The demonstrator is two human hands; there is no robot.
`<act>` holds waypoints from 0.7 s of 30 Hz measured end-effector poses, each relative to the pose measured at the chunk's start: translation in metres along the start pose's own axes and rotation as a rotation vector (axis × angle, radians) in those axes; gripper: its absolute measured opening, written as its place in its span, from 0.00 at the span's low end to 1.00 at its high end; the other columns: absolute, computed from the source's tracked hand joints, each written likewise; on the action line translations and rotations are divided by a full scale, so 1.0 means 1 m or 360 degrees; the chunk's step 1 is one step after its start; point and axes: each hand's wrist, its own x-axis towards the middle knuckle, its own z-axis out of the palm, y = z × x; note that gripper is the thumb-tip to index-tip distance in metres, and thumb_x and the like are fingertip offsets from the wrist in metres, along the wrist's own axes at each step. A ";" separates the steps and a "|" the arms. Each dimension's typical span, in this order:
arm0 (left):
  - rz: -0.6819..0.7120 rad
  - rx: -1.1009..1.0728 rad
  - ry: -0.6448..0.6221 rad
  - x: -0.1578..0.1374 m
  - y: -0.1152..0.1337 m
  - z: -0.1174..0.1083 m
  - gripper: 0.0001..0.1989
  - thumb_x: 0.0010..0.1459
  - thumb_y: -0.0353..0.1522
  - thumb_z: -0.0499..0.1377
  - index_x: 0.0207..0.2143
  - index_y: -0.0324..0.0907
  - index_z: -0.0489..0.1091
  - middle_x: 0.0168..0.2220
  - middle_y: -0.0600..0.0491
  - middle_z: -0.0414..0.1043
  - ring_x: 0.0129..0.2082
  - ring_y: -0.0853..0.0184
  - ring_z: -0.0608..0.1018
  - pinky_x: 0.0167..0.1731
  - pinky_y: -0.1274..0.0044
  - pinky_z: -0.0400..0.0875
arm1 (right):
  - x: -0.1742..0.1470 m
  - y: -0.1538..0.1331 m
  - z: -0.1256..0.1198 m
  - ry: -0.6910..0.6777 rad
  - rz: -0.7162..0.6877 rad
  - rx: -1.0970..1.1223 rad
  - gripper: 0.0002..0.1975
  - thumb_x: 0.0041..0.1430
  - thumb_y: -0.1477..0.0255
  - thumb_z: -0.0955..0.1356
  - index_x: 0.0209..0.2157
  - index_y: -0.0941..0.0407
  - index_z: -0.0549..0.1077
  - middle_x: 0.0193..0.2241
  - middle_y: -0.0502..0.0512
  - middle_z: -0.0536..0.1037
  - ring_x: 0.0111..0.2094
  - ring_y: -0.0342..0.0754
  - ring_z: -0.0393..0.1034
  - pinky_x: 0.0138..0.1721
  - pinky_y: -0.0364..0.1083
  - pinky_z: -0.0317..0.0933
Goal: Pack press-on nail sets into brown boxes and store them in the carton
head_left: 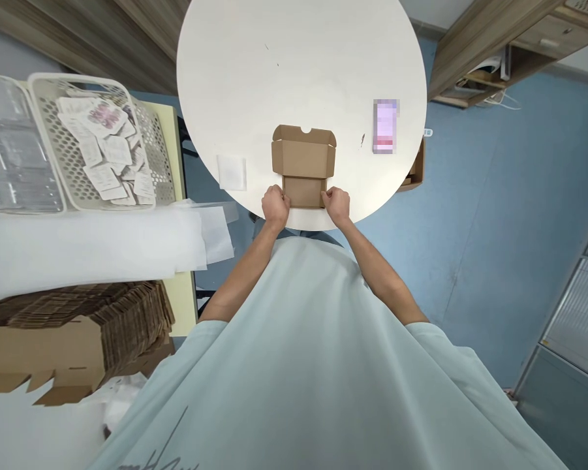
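Note:
A small brown cardboard box (pixel 304 192) sits near the front edge of the round white table (pixel 298 65), its lid (pixel 303 156) raised and leaning away from me. My left hand (pixel 276 205) is closed on the box's left side wall by the front corner. On the opposite side, my right hand (pixel 337 203) pinches the right wall between thumb and fingers. The inside of the box shows bare cardboard. To the left on the table lies a thin white translucent square sheet (pixel 232 173).
A phone with a blurred screen (pixel 385 126) lies at the table's right. On a side table at left are a white basket of paper slips (pixel 105 143), clear plastic containers (pixel 14 150), a pile of white sheets (pixel 92 245) and stacked flat cardboard boxes (pixel 78 339).

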 end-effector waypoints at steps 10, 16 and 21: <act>-0.0031 -0.0002 -0.0094 0.001 0.001 -0.003 0.10 0.67 0.24 0.58 0.45 0.45 0.74 0.50 0.40 0.79 0.51 0.45 0.82 0.54 0.59 0.75 | 0.009 -0.012 -0.001 -0.0030 0.0177 -0.0105 0.13 0.76 0.76 0.63 0.49 0.58 0.79 0.43 0.72 0.84 0.48 0.71 0.81 0.51 0.67 0.76; -0.0035 -0.0053 -0.0117 -0.004 -0.001 -0.005 0.07 0.69 0.25 0.58 0.44 0.46 0.73 0.47 0.42 0.80 0.51 0.47 0.82 0.54 0.60 0.75 | 0.005 -0.018 -0.008 -0.0077 0.0201 -0.0177 0.14 0.75 0.74 0.62 0.50 0.59 0.79 0.48 0.76 0.85 0.51 0.73 0.81 0.53 0.68 0.75; -0.0033 -0.0245 0.0010 -0.004 -0.019 -0.023 0.10 0.77 0.43 0.61 0.45 0.47 0.71 0.47 0.44 0.81 0.54 0.49 0.83 0.61 0.60 0.75 | -0.007 -0.013 -0.017 0.0032 0.0248 -0.0114 0.19 0.82 0.56 0.64 0.47 0.56 0.77 0.49 0.73 0.85 0.52 0.70 0.81 0.54 0.63 0.73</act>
